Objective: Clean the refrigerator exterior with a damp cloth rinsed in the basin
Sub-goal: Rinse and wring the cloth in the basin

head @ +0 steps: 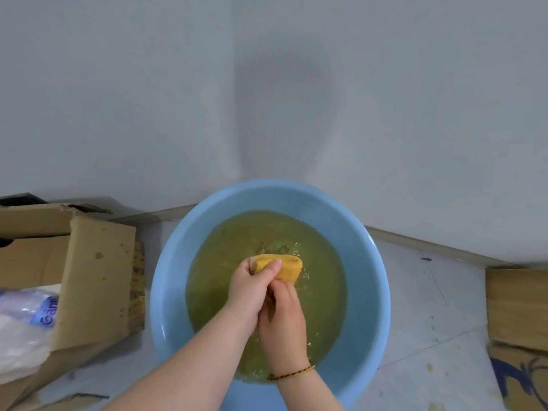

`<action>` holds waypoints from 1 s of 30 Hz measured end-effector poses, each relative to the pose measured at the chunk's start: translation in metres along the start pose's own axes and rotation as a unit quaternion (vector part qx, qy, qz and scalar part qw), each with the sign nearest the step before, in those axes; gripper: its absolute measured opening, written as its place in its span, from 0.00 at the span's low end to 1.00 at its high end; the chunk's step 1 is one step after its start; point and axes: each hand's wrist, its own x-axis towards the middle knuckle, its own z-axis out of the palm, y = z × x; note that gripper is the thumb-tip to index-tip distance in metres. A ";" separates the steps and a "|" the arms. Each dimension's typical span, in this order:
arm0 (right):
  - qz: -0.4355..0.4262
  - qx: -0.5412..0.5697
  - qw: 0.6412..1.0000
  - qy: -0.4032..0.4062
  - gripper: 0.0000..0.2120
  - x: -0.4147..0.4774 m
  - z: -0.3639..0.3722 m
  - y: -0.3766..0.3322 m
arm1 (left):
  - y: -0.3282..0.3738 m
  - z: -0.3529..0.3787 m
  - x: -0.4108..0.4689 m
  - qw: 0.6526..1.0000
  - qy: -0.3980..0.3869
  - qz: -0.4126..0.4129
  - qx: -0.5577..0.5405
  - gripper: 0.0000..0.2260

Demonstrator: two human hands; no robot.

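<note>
Blue basin (178,292) holding yellowish water (231,262). Left hand (252,289) and right hand (284,321) clenched around yellow cloth (281,266). Cardboard box (95,277) containing plastic bags (20,330).

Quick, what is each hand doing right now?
Left hand: closed around the yellow cloth, over the water in the blue basin.
Right hand: closed on the same cloth, lower down.

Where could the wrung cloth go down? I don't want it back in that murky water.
Bare floor lies between the blue basin and the right-hand cardboard box. The left is crowded: an open cardboard box stands close beside the basin.
</note>
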 end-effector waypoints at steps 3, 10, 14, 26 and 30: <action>0.006 -0.025 0.996 0.081 0.27 -0.009 -0.007 0.004 | 0.012 -0.002 -0.002 1.000 0.019 -0.012 -0.003 0.06; 0.075 0.005 0.996 -0.047 0.52 0.004 -0.033 -0.005 | 0.040 0.005 -0.014 0.997 -0.048 -0.056 0.024 0.19; -0.005 -0.080 0.994 -0.071 0.47 0.022 -0.040 -0.008 | 0.053 0.001 -0.017 0.988 -0.105 -0.097 -0.051 0.15; -0.358 -0.361 0.861 -0.015 0.13 0.056 -0.067 0.015 | 0.055 -0.016 -0.014 0.842 -0.367 -0.187 0.347 0.09; -0.324 -0.454 0.818 -0.141 0.18 0.070 -0.072 0.003 | 0.045 -0.002 -0.012 0.811 -0.300 -0.115 0.489 0.18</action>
